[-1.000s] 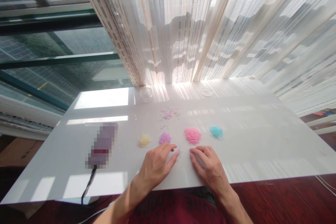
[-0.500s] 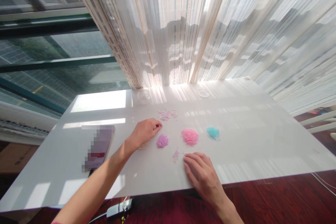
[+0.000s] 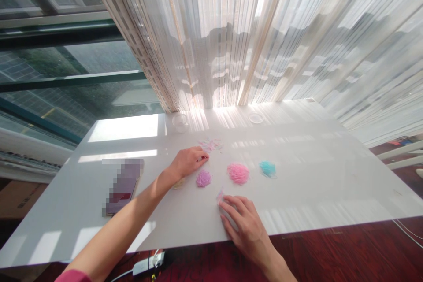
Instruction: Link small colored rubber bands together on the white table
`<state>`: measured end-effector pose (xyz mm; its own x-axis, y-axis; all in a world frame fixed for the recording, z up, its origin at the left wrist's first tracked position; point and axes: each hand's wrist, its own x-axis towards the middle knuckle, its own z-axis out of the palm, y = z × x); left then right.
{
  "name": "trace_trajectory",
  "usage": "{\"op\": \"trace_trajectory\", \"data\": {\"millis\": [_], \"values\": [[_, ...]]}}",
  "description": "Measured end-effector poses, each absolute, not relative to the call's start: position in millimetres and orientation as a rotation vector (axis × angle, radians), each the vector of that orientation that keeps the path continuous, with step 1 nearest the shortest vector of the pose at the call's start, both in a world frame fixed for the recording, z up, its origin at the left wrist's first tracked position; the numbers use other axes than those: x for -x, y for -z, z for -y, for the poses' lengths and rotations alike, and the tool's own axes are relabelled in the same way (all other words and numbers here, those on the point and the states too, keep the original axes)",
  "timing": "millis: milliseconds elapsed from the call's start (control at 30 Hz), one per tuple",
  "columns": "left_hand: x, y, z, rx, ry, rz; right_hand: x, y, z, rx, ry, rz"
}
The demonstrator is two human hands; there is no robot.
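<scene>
My left hand reaches over the table, its thumb and fingers closed in a pinch just below a loose mixed pile of thin pastel pieces. Whatever is between those fingertips is too small to make out. Under that wrist, a pale yellow pile is mostly hidden. A purple pile, a larger pink pile and a turquoise pile lie in a row to the right. My right hand rests near the front edge with fingers apart, the fingertips beside a small mixed heap.
Two clear round dishes or lids, a left one and a right one, lie at the back of the white table. A blurred purple object lies on the left. A sheer curtain hangs behind; a power strip is below the front edge.
My left hand has gone from the small front heap up and left over the yellow pile, then slightly right towards the far mixed pile. My right hand has shifted left to the small heap.
</scene>
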<state>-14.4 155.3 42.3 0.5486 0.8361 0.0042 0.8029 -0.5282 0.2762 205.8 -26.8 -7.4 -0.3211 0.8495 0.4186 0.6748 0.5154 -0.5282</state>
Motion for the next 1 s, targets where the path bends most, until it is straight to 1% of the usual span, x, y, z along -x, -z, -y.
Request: {"op": "trace_trajectory", "data": {"millis": [267,433,633,833,1000], "values": [[16,-41,-163,-2.637,-0.259,-1.402,-208,8,28,1.209,-0.352,2.044],[17,-41,-158,-2.635,-0.210,-1.386,-211,11,30,1.207,-0.356,1.949],[12,-36,-164,-2.599,-0.209,-1.499,-209,11,28,1.256,-0.337,1.867],[6,-40,-155,-2.564,-0.344,-1.605,-206,12,25,1.344,-0.317,1.798],[-2,-54,-112,-2.550,-0.505,-1.545,-204,12,23,1.379,-0.329,1.806]]}}
